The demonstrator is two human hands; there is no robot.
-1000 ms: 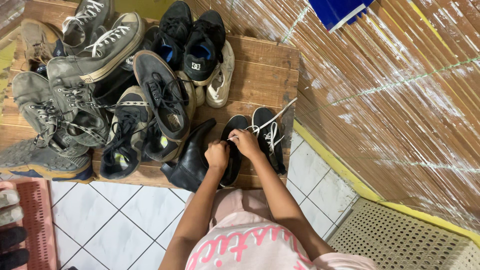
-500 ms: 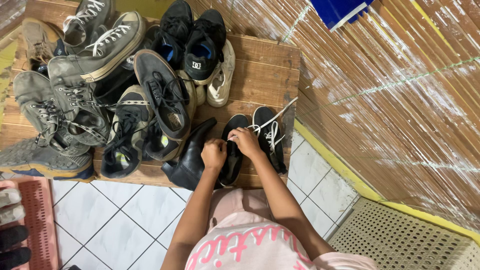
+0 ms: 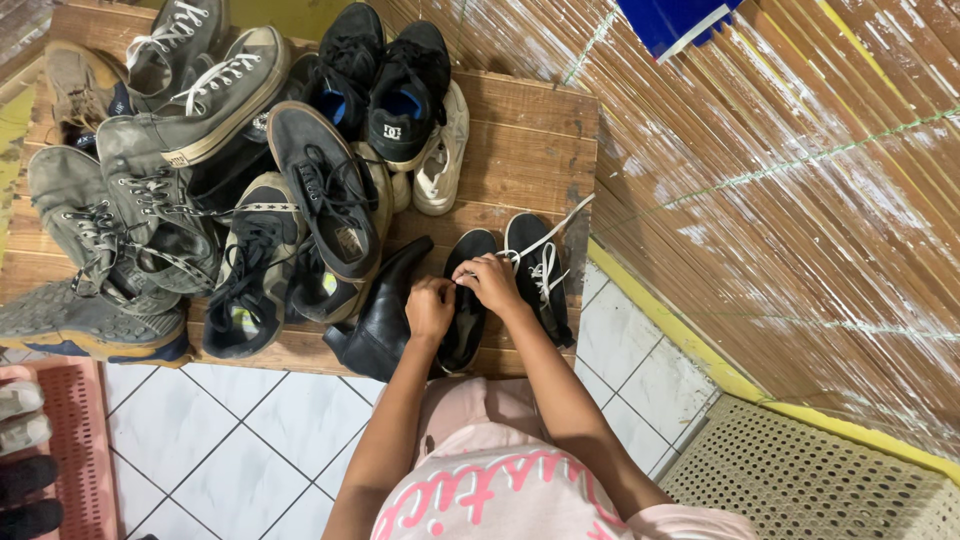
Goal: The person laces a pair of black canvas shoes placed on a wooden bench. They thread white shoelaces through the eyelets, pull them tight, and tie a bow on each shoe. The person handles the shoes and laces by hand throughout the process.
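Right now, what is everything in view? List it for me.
black low shoes with white laces: two, black, front right of the platform, under both hands
black boot: one, black, lying beside that pair
piled shoes: many, grey and black, heaped on the left and back
white shoe: one, off-white, behind the pair
wooden platform: one, brown slats, under the shoes
tiled floor: white, in front
red mat: one, far left
bamboo wall: brown, right
perforated mat: one, beige, lower right
left hand: on the left black shoe
right hand: pinching a white lace
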